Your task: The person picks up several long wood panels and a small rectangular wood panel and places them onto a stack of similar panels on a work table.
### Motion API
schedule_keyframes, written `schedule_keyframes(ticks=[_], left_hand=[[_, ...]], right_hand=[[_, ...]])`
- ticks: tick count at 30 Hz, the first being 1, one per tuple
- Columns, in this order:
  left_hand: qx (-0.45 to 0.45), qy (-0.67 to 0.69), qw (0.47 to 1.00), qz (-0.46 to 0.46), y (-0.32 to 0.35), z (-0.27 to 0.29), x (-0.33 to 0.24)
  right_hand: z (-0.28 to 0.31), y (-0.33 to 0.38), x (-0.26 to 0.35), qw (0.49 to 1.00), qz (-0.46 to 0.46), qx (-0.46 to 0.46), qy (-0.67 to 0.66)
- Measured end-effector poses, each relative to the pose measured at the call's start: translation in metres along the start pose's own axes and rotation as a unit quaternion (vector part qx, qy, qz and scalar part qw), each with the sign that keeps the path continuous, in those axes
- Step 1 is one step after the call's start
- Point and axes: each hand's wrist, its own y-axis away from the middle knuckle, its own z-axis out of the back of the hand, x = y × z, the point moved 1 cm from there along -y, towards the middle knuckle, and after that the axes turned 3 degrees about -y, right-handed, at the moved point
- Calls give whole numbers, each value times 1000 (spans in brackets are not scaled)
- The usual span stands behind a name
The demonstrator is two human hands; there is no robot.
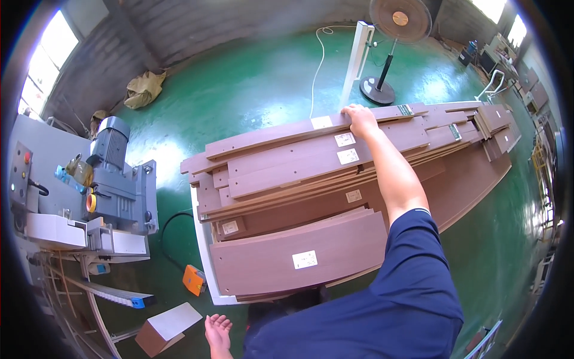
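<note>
Narrow brown board (281,133) lies along the far side of the white-edged table (204,252), on an uneven pile of brown boards (269,173). Your right hand (362,121) is on it, fingers bent over its far edge; whether they grip firmly cannot be told. Your left hand (217,331), empty with fingers loosely curled, is off the table's near-left corner. With one hand alone, the long board could swing or tip if lifted, and since its neighbours lie staggered, they could slide along with it. Anything slipping over the table's far side could strike the white post (357,60) or standing fan (400,19) beyond. Just left of the table, an orange box (193,280) and black cable (163,233) on the floor could catch a careless foot.
</note>
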Motion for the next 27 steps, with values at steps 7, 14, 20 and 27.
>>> schedule_keyframes(ticks=[7,14,20,27], left_hand=[[-14,11,1000,-2,3,2,0],[8,11,1000,6,0,-1,4],[6,5,1000,3,1,-6,0],[16,7,1000,11,-6,0,9]], right_hand=[[-4,-6,-9,999,41,-25,14],[-1,-3,-9,999,48,-4,16],[2,-4,-3,998,64,-4,-3],[-14,-24,21,998,55,18,-6]])
